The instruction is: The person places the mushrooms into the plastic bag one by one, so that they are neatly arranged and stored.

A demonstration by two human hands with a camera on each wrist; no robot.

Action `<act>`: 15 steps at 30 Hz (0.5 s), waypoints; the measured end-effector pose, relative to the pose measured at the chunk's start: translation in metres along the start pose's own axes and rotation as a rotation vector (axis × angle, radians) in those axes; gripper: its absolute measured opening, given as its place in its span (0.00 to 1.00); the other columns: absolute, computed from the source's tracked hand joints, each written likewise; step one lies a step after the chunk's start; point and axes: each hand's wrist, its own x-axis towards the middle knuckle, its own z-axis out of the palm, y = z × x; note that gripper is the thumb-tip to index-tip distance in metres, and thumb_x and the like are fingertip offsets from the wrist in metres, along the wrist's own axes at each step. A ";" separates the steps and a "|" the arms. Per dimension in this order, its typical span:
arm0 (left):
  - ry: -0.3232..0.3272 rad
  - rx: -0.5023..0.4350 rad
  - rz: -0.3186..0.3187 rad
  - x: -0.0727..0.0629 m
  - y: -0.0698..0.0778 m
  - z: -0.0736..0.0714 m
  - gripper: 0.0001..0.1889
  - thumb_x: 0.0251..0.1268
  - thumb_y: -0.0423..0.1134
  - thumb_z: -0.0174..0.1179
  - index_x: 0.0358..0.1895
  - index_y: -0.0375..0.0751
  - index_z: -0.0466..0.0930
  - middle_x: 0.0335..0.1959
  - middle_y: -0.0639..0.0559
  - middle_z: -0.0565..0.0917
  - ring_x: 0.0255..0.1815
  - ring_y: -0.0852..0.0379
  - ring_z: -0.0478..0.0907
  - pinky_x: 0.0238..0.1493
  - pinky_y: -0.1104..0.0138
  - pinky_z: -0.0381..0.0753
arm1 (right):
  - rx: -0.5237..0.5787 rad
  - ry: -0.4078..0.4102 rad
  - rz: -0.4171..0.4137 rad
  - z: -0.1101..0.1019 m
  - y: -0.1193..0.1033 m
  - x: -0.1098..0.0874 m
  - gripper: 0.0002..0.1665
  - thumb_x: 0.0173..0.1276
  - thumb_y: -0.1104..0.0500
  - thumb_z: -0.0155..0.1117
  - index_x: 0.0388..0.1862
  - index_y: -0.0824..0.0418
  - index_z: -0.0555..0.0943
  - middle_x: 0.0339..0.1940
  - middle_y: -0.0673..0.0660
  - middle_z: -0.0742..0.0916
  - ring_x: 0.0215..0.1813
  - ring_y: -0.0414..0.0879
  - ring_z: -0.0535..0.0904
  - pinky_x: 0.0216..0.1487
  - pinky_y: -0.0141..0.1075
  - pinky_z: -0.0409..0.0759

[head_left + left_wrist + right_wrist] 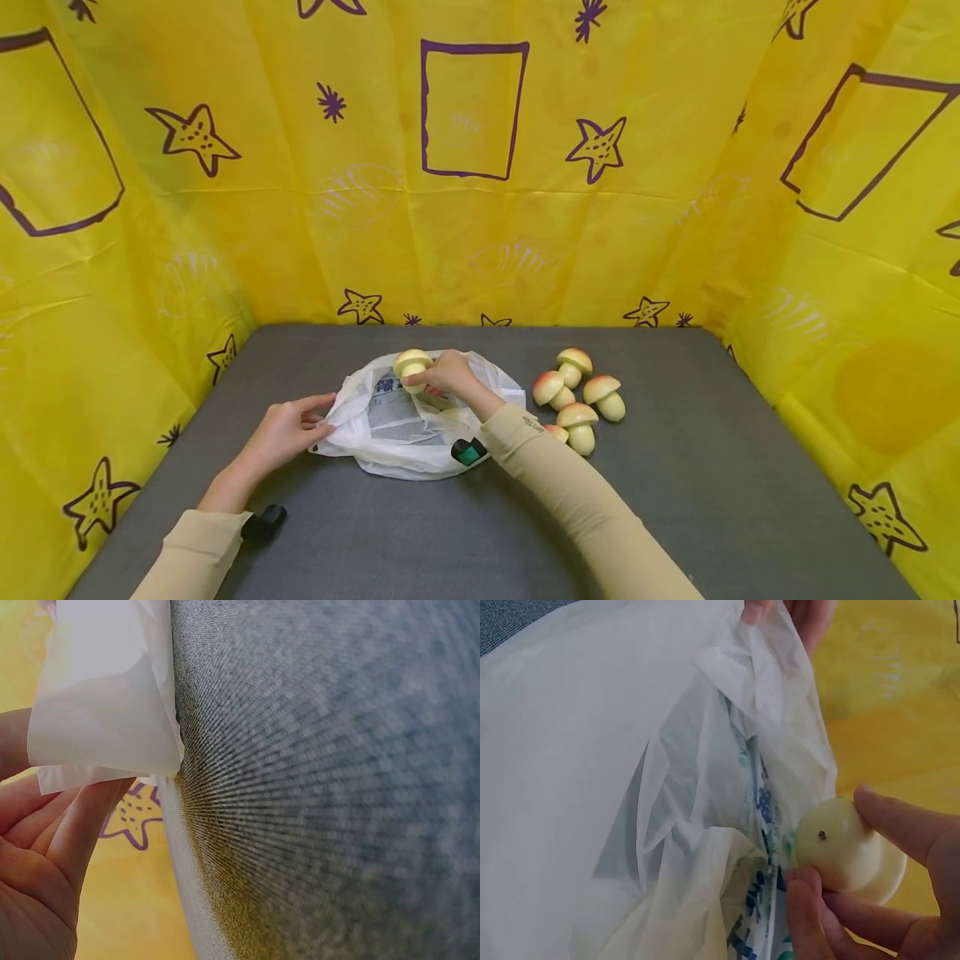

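Observation:
A white plastic bag (397, 442) with blue and green print lies on the dark table, its mouth spread wide. My left hand (281, 429) pinches the bag's left rim between thumb and fingers; the left wrist view shows the folded plastic (105, 697) between them. Over the bag's mouth, my right hand (453, 375) grips a toy mushroom (412, 364) with a pale cap and stem. In the right wrist view the mushroom (840, 847) turns its stem end to the camera, right beside the printed plastic, with thumb and fingers around it.
Several toy mushrooms (576, 421) with reddish-topped caps lie grouped on the table right of the bag, one partly hidden by the right sleeve (555, 467). A yellow cloth (480, 250) with purple starfish drawings walls the grey table (420, 542) at the back and sides.

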 end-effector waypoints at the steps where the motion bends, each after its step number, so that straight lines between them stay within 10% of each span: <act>1: 0.001 0.000 -0.002 0.000 0.000 0.000 0.26 0.56 0.38 0.67 0.59 0.35 0.76 0.48 0.37 0.83 0.38 0.51 0.84 0.36 0.63 0.85 | 0.005 -0.001 0.004 0.001 0.000 0.001 0.24 0.45 0.43 0.78 0.20 0.61 0.79 0.24 0.62 0.88 0.30 0.53 0.86 0.35 0.43 0.84; 15: -0.003 0.001 -0.014 0.000 0.001 0.000 0.25 0.57 0.38 0.67 0.59 0.35 0.76 0.48 0.38 0.84 0.39 0.51 0.84 0.36 0.63 0.85 | -0.035 -0.020 0.050 0.015 0.001 0.012 0.29 0.43 0.42 0.79 0.26 0.63 0.77 0.18 0.58 0.85 0.21 0.47 0.83 0.21 0.33 0.80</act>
